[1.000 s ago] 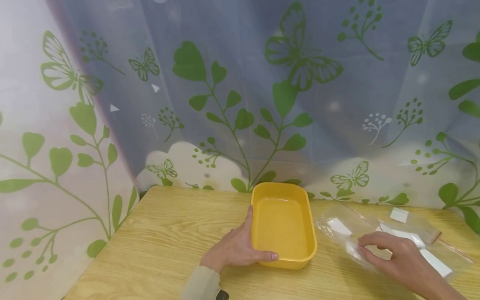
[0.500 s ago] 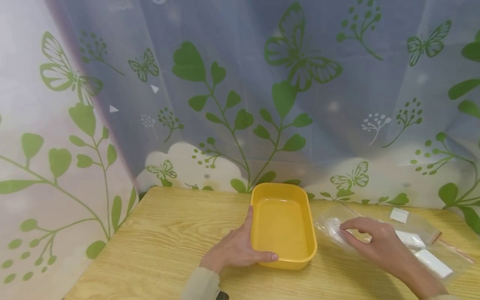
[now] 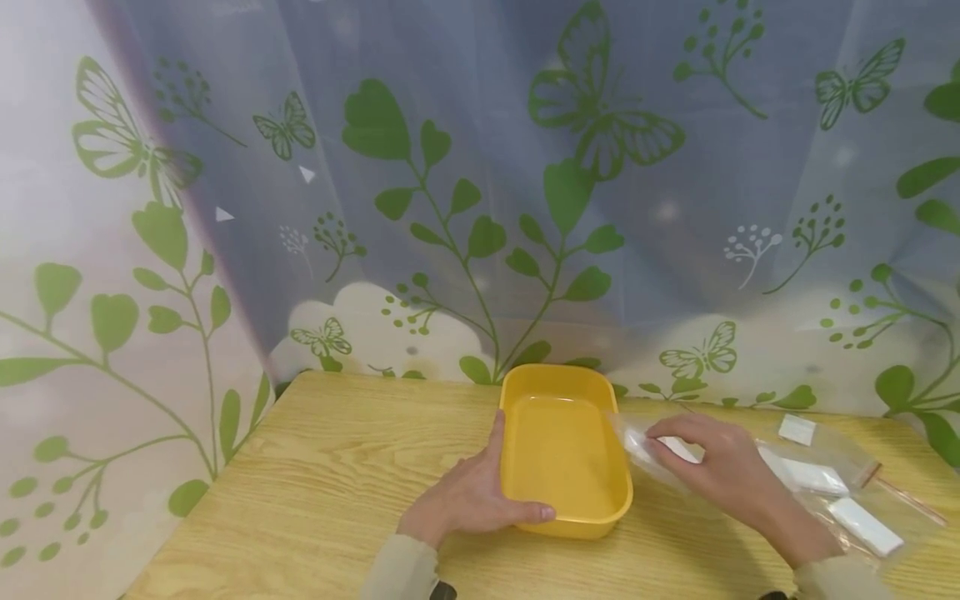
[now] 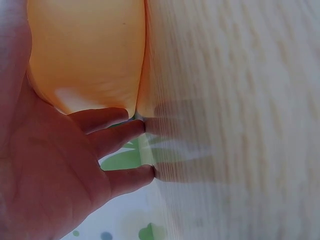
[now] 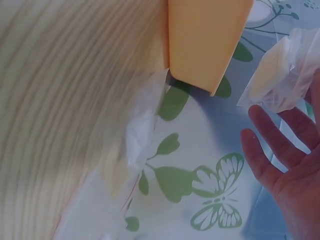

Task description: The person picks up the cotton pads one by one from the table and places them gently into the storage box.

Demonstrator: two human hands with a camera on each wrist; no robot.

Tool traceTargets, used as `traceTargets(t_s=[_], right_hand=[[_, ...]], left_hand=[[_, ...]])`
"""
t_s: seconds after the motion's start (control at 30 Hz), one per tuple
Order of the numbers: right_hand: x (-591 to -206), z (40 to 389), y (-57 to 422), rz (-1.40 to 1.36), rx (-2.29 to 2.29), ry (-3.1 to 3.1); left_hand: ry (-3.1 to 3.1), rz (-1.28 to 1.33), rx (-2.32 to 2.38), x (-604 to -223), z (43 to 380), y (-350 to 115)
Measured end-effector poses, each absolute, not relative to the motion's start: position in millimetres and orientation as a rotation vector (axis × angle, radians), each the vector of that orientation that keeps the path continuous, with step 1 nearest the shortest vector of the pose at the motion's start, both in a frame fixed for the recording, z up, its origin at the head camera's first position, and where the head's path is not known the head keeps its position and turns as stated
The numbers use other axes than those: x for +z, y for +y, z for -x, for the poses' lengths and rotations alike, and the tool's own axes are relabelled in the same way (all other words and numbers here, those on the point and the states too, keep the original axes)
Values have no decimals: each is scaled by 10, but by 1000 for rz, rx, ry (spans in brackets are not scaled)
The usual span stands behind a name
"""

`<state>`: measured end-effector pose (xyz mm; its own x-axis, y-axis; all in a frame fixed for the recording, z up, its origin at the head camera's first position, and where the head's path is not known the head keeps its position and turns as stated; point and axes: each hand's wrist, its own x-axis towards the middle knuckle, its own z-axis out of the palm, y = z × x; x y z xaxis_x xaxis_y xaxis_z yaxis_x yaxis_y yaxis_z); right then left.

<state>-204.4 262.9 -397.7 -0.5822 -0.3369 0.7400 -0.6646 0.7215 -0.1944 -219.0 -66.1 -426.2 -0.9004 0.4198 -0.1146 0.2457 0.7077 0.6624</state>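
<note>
Pinching a clear plastic bag (image 5: pixel 302 65) with a pale flat piece (image 5: pixel 270 70) inside, between thumb and fingertips of the right grip (image 3: pixel 727 467), just beside the right rim of the yellow container (image 3: pixel 577 528). Steadying that container on the wood-grained surface (image 3: pixel 390 437) with the left grip (image 3: pixel 472 500), fingers spread along its left wall and thumb laid across the near rim. Probably best to pinch piece and film together, not loose film alone (slippery stuff, easily twisted). Raise the bag clear of the rim before any sideways move, to avoid snagging. Press lightly on the container, enough to stop sliding without tipping. Watch also the other bags (image 3: pixel 866 527) lying near the right sleeve (image 3: pixel 840 579), perhaps easily dragged by a low forearm. Hard to tell from these views: any contact between film and rim.
</note>
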Motion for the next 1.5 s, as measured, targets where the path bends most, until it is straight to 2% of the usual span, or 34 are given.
traceTargets(t_s=[0.73,1.5], right_hand=[[-4050,2280,2230,-906,650,-2083],[-4154,2384,1921,-878,474,-2169]], left_hand=[[2609,-523,1013,-4253,2203,-658],[2618,-514,996,-4258,2210,-650]])
